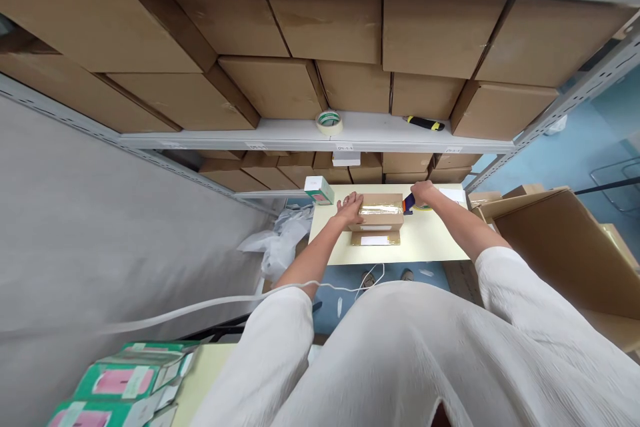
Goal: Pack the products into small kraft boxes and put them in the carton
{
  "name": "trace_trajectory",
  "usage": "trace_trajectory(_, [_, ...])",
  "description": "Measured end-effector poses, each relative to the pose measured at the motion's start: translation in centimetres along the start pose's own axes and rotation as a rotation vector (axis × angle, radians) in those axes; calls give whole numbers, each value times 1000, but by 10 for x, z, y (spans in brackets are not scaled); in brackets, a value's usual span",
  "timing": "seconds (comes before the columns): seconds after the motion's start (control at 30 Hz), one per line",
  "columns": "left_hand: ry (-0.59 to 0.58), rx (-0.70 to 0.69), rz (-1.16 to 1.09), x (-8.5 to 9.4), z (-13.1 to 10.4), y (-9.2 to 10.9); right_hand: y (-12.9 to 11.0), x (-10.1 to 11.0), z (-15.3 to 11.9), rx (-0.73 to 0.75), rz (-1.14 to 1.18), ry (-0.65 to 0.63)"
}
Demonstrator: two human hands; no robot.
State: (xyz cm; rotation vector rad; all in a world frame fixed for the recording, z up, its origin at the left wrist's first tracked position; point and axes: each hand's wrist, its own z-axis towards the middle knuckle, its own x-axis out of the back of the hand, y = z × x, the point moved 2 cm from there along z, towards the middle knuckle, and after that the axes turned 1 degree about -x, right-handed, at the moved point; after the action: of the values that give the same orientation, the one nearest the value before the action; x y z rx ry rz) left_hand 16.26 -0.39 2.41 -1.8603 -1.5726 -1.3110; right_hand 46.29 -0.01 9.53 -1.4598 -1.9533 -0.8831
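Note:
A small brown cardboard box (pixel 380 200) lies on the pale yellow tabletop, with shiny clear tape along its top. My left hand (pixel 351 208) rests flat on the box's left end, fingers stretched out. At the right end, my right hand (pixel 423 192) is closed around a tape dispenser (pixel 409 203), dark blue with an orange part, which touches the box's edge. Part of a yellowish tape roll shows under that hand. In front of the box is a flat brown cardboard piece (pixel 376 239) with a white label. Left of the box stands a white and green carton (pixel 320 190).
Shelves of brown boxes (pixel 323 20) rise ahead. A tape roll (pixel 329 122) and a yellow-black utility knife (pixel 424 123) lie on the shelf (pixel 370 130). A large open carton (pixel 565 247) stands right. A white cable (pixel 200 305) crosses my left arm; green cartons (pixel 125 380) sit lower left.

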Motion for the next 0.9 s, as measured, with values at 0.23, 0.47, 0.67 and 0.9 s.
trace_trajectory(0.23, [-1, 1, 18, 0, 3, -1, -3, -5, -6, 15, -43, 67])
trace_trajectory(0.47, [-5, 11, 18, -2, 5, -2, -47, -33, -9, 39, -5, 82])
trace_trajectory(0.67, [5, 18, -3, -4, -1, 0, -38, -86, -14, -30, 95, -85])
trace_trajectory(0.9, [-4, 21, -15, -4, 0, -3, 45, -113, -25, -177, 606, -123])
